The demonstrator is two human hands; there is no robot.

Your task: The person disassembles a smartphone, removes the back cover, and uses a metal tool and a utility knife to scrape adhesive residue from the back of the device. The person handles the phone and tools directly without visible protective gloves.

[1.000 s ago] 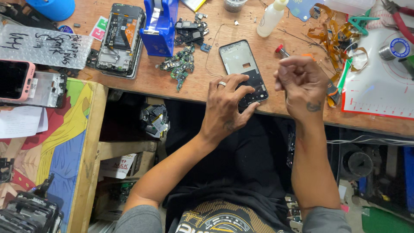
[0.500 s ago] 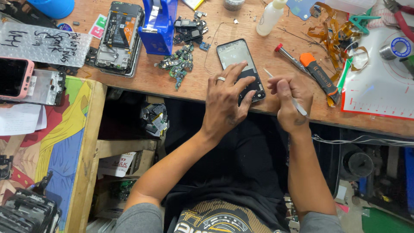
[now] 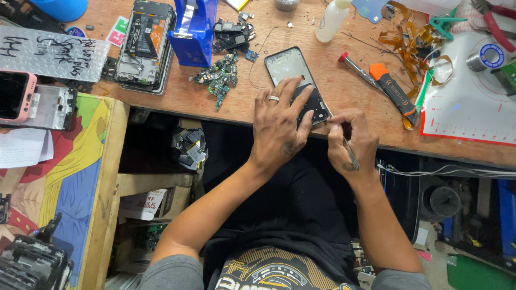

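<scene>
On the bench I count 2 hands, the left [image 3: 279, 129] and the right [image 3: 352, 140], 1 phone frame [image 3: 287, 67] under them, 1 opened phone [image 3: 144, 45] further left, 1 pink phone [image 3: 13, 95], 1 blue box [image 3: 194, 29], 1 white bottle [image 3: 331, 20], 2 screwdrivers, 1 thin [image 3: 359, 71] and 1 orange-handled [image 3: 395, 92], 1 solder spool [image 3: 486, 56] and 1 green clip [image 3: 445, 22].

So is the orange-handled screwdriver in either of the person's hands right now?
No, the orange-handled screwdriver lies on the wooden bench, apart from the right hand, which holds thin metal tweezers.
</scene>
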